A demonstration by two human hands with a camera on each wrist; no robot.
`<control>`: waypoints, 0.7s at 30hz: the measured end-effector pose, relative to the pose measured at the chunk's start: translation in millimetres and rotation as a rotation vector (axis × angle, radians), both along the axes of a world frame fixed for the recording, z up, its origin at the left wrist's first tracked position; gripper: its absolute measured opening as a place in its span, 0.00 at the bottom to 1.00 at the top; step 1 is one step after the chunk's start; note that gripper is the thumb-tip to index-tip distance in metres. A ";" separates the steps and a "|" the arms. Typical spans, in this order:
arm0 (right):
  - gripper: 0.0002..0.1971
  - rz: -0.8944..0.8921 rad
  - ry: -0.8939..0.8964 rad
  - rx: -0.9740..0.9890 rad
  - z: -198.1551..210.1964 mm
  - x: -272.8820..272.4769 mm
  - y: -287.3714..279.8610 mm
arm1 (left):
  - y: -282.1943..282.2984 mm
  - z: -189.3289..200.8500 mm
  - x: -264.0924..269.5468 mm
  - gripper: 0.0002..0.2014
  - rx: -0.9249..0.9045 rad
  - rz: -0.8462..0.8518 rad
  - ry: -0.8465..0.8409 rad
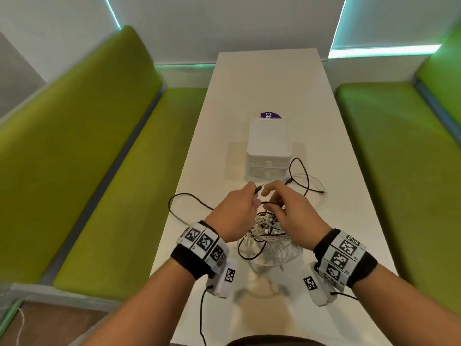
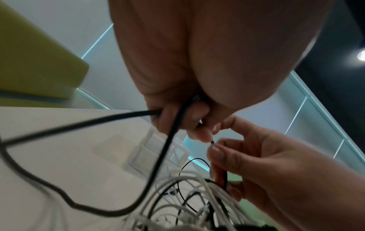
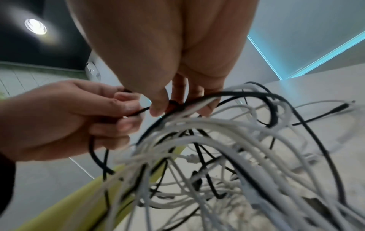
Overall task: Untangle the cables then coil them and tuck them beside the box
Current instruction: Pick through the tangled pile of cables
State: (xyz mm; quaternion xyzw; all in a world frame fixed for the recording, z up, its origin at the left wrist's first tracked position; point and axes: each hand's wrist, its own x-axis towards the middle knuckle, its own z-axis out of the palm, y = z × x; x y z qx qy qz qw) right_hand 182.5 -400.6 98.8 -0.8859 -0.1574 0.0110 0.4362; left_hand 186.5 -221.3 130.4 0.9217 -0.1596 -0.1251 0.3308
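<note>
A tangle of white and black cables [image 1: 268, 236] hangs lifted above the white table [image 1: 336, 201], just in front of a white box [image 1: 269, 143]. My left hand [image 1: 239, 208] pinches the plug end of a black cable [image 2: 173, 128], whose slack loops out to the left [image 1: 184, 196]. My right hand [image 1: 287, 206] grips the top of the tangle [image 3: 177, 104], fingers curled round black and white strands. The two hands almost touch above the bundle. Another black cable [image 1: 301, 171] trails to the right of the box.
A purple sticker [image 1: 270, 115] lies behind the box. Green bench seats [image 1: 104, 171] flank the narrow table on both sides [image 1: 399, 158]. Thin white cable ends [image 1: 319, 191] lie on the table at the right.
</note>
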 end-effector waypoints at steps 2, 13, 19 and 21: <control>0.11 0.037 0.032 -0.062 -9.6 -0.1 -4.5 | 4.3 3.9 3.0 0.08 -0.010 -0.033 -0.009; 0.04 0.085 0.078 -0.550 -1.8 12.8 -17.6 | 26.5 12.2 -1.3 0.10 -0.334 0.292 -0.205; 0.08 0.052 0.120 -0.381 -6.1 13.3 -23.5 | 30.3 23.5 7.7 0.19 -0.294 0.321 -0.125; 0.09 0.014 0.111 -0.243 -4.2 14.5 -27.2 | 40.7 14.7 13.2 0.16 -0.127 0.333 -0.056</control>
